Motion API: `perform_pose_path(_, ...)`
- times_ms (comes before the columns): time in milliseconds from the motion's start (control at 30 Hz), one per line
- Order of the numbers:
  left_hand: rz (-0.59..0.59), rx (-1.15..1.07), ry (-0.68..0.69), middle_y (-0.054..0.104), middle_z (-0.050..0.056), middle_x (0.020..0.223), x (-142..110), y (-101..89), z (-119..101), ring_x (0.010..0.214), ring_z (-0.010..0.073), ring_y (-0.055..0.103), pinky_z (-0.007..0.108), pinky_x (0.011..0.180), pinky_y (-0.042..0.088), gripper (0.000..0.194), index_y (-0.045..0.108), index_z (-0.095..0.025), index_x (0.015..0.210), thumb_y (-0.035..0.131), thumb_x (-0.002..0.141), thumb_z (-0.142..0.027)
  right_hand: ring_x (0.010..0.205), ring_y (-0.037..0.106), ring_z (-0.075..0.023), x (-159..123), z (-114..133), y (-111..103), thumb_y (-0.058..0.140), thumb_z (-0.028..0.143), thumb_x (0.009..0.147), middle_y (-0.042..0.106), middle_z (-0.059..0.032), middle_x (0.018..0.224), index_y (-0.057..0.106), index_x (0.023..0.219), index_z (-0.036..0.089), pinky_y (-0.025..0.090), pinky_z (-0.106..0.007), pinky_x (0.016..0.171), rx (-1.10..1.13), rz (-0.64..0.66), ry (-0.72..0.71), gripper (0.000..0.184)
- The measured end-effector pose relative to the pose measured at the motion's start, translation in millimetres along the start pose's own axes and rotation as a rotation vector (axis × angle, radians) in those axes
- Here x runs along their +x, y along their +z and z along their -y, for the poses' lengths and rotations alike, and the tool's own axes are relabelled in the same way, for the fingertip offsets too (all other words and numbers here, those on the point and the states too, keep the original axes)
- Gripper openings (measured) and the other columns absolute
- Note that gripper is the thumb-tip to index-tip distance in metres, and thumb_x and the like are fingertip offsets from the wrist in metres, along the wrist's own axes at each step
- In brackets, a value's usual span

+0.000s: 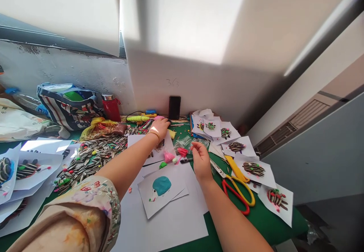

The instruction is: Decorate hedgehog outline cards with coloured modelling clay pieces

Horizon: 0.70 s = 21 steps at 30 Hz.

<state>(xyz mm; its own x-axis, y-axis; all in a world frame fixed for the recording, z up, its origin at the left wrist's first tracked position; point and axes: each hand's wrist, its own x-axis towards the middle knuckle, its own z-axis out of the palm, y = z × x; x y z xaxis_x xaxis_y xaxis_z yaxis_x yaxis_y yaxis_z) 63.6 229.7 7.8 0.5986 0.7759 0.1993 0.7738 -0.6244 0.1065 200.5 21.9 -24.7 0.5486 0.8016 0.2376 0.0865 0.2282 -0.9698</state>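
My left hand (159, 128), with a gold bangle on the wrist, reaches to the back of the table. Its fingers lie over small tools and a dark item, and what they grip is hidden. My right hand (201, 158) hangs above a clear plastic bag (184, 143) with its fingertips pinched together, and nothing shows between them. Just left of it lies a pink clay scrap (182, 152). Between my arms, a paper with a teal clay hedgehog (160, 187) lies on larger white sheets (182, 221). A heap of striped sunflower seeds (93, 157) spreads left of my left forearm.
Yellow-and-red-handled scissors (237, 191) and several seed-hedgehog papers (254, 168) lie right on the green table cover (256, 221). A phone (174, 107) leans against the wall. A striped bag (69, 108) and red flask (111, 108) stand back left.
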Motion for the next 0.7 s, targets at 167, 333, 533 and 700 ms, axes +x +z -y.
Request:
perform_pose_path(167,0.039,-0.024,0.095,0.053,0.002,0.145,24.1,5.6,6.1,0.144,0.0260,0.025,0.054,0.116,0.012,0.057,0.058,-0.032,0.131,0.045,0.083,-0.004,0.094,0.060,-0.0201,0.4,-1.8,0.3,0.052,0.036,0.088,0.064,-0.0059,0.101,0.061,0.110,0.022,0.049,-0.035,0.084,-0.001,0.006,0.002,0.027)
perform_pose_path(333,0.033,-0.068,0.094,0.071,0.009,0.116,27.4,6.9,5.1,0.132,0.0272,0.043,0.051,0.117,0.010,0.039,0.074,-0.026,0.105,0.048,0.082,-0.007,0.093,0.060,-0.0199,1.0,-2.5,0.1,0.052,0.036,0.088,0.064,-0.0052,0.099,0.062,0.109,0.022,0.048,-0.035,0.086,-0.018,0.009,-0.020,0.027)
perform_pose_path(533,-0.080,-0.204,0.045,0.069,0.007,0.123,18.2,-9.5,2.7,0.127,0.0259,0.050,0.045,0.116,0.023,0.035,0.070,-0.026,0.114,0.051,0.086,-0.017,0.092,0.060,-0.0196,0.9,-2.9,0.2,0.052,0.036,0.088,0.064,-0.0053,0.099,0.062,0.109,0.022,0.049,-0.034,0.084,-0.018,0.011,-0.017,0.027)
perform_pose_path(700,-0.228,-0.370,0.004,0.064,0.008,0.130,-6.4,-28.3,-22.2,0.119,0.0229,0.057,0.038,0.103,0.044,0.042,0.055,-0.022,0.136,0.040,0.097,-0.029,0.093,0.062,-0.0206,-1.0,0.5,-0.2,0.053,0.039,0.088,0.067,-0.0052,0.097,0.063,0.108,0.022,0.050,-0.035,0.083,-0.010,0.023,-0.025,0.028)
